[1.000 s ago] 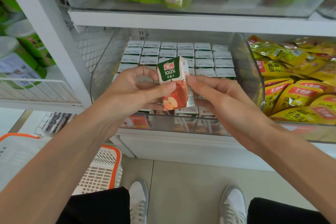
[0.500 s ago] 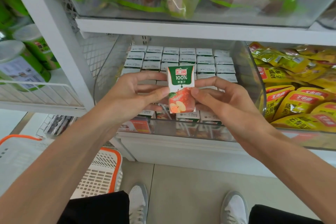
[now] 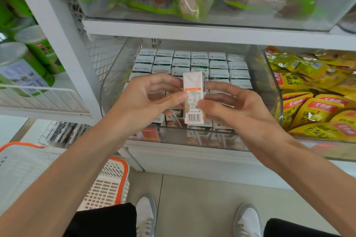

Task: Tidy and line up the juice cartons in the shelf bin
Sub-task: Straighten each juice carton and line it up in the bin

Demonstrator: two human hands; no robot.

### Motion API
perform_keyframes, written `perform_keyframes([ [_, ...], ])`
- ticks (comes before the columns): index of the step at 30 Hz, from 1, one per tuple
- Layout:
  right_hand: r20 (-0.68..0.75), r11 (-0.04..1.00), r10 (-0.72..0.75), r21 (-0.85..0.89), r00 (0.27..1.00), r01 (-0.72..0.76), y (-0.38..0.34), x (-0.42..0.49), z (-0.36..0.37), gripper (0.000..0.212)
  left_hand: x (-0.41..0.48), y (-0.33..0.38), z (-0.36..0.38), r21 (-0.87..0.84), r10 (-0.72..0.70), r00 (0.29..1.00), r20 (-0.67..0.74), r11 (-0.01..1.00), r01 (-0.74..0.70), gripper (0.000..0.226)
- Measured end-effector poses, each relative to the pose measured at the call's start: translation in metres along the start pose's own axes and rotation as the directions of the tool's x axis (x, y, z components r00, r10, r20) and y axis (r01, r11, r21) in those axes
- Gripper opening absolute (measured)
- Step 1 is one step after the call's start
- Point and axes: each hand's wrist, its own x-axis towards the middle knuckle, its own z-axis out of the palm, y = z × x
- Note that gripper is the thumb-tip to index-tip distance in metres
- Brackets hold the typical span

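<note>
The forearms are being shown bare, from the left hand [image 3: 146, 98] and the right hand [image 3: 237, 109] back to the picture's lower corners. A black leg garment [image 3: 100, 221] is being worn; its plain, matte cloth is being seen far below the left hand and again far below the right hand, and whether it is long or short cannot be told. White shoes are being worn: the left shoe [image 3: 145, 215] below the left hand, the right shoe [image 3: 247, 221] below the right hand, each being edged by a grey rim.
</note>
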Motion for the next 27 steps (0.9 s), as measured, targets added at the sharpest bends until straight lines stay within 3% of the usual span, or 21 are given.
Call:
perform_keyframes([
  [4, 0.066, 0.995, -0.003, 0.098, 0.998, -0.004, -0.004, -0.001, 0.002, 0.032, 0.000, 0.003, 0.000, -0.020, -0.029, 0.999, 0.015, 0.999, 0.029, 0.053],
  [9, 0.129, 0.997, -0.018, 0.074, 0.991, 0.008, -0.005, -0.003, 0.002, 0.026, -0.004, 0.005, 0.002, -0.039, -0.078, 0.984, 0.160, 0.996, 0.086, 0.037],
  [17, 0.168, 0.948, -0.167, -0.244, 0.972, 0.205, 0.000, -0.001, 0.003, 0.028, -0.003, 0.009, 0.011, -0.181, -0.135, 0.987, 0.091, 0.972, 0.150, 0.030],
  [23, 0.047, 0.988, -0.152, -0.017, 0.987, 0.153, 0.003, 0.005, -0.004, 0.039, 0.000, 0.004, 0.005, -0.165, -0.075, 0.996, 0.056, 0.983, 0.084, 0.035],
  [27, 0.069, 0.981, -0.186, -0.047, 0.980, 0.190, 0.004, 0.004, -0.004, 0.039, 0.001, -0.001, 0.003, 0.007, 0.024, 0.999, 0.029, 1.000, -0.025, 0.045],
])
